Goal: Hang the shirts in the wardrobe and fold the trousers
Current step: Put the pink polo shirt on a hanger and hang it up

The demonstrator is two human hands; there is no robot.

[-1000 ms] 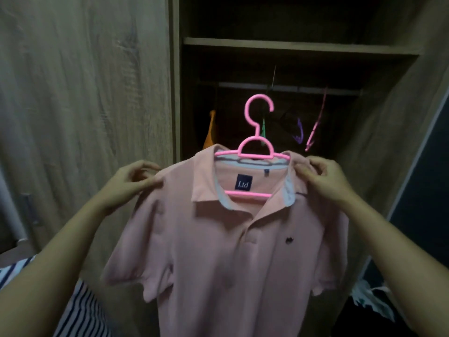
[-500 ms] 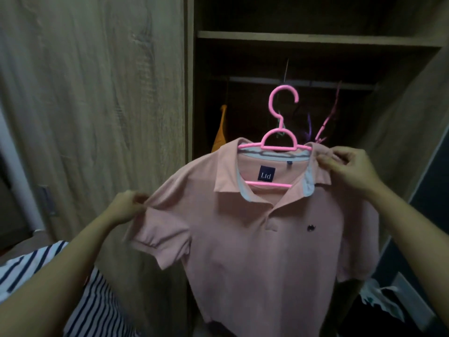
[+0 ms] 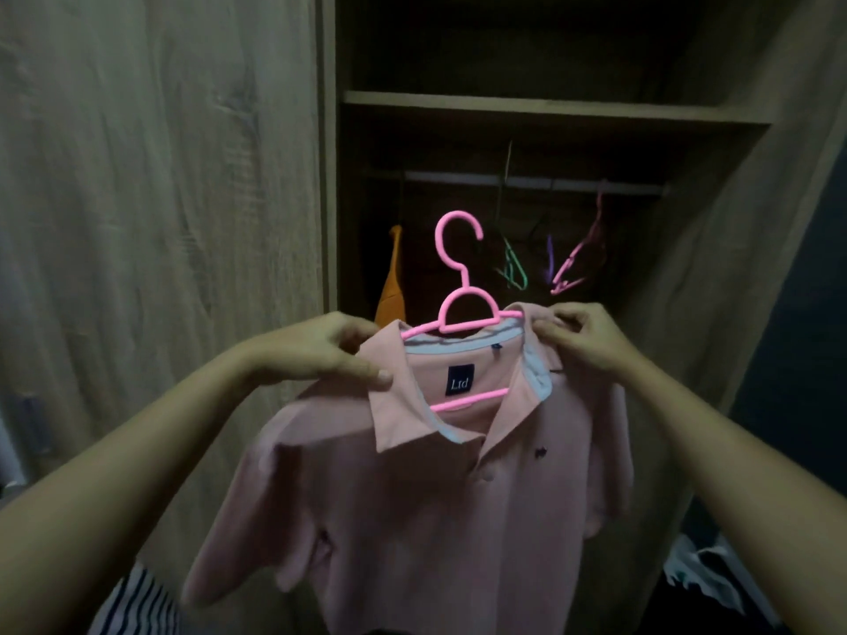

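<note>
Two hands raised at centre frame: left hand (image 3: 321, 355) gripping the collar side of the pink polo shirt (image 3: 435, 520), right hand (image 3: 591, 341) pinching the other shoulder over the pink hanger (image 3: 464, 280). Shirt on the hanger, hook upright and free. Rail (image 3: 541, 181) above and behind the hook, upper centre. Hanger's long axis roughly parallel to the rail, so probably a lift and a turn. Hem cut off at the bottom edge; wardrobe (image 3: 550, 107) interior dim.

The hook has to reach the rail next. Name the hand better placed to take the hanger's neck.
Probably right. The right hand pinches the pink shirt at the higher end of the hanger, nearer the rail; the left hand grips the collar lower, supporting the shirt.
</note>
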